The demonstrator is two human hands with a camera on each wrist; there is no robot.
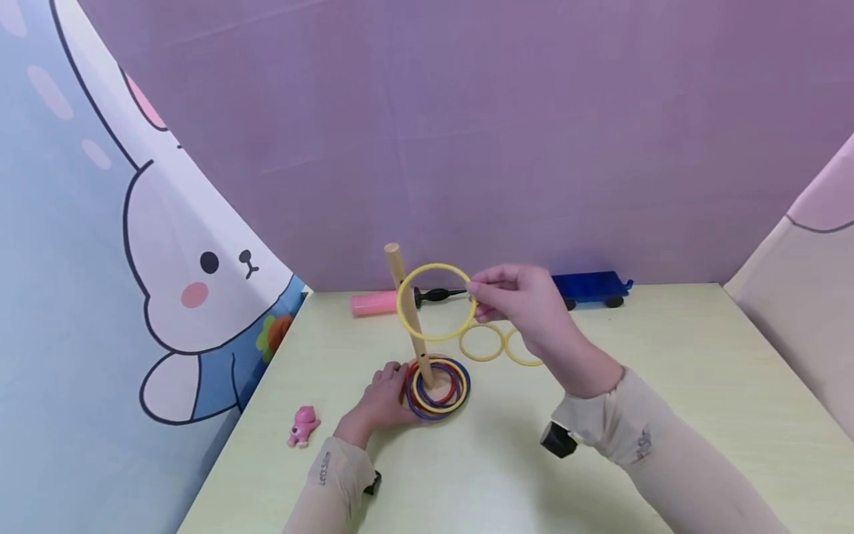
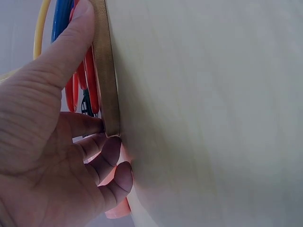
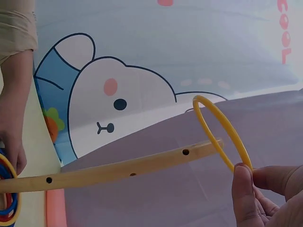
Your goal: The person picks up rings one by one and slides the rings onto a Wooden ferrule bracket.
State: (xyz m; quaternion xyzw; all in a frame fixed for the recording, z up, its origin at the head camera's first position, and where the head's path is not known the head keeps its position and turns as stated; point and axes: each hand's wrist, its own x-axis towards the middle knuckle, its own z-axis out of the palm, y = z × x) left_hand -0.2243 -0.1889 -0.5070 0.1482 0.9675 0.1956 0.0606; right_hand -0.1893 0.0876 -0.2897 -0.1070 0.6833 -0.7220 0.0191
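A wooden peg (image 1: 407, 311) stands tilted on a round base (image 2: 106, 71) on the pale table (image 1: 667, 386). Red, blue and yellow rings (image 1: 437, 386) lie stacked round its foot. My left hand (image 1: 383, 397) grips the base's edge, thumb (image 2: 71, 42) on top and fingers curled at the rim. My right hand (image 1: 475, 291) pinches a yellow ring (image 1: 434, 300) by its right side, held upright in the air. The ring's left edge overlaps the upper peg (image 3: 118, 170); whether this ring (image 3: 222, 132) is round the peg is unclear.
Two more yellow rings (image 1: 482, 343) lie on the table behind the peg. A pink cylinder (image 1: 373, 302), a black object (image 1: 437, 295) and a blue toy truck (image 1: 590, 285) sit along the back wall. A small pink figure (image 1: 303, 425) lies at the front left.
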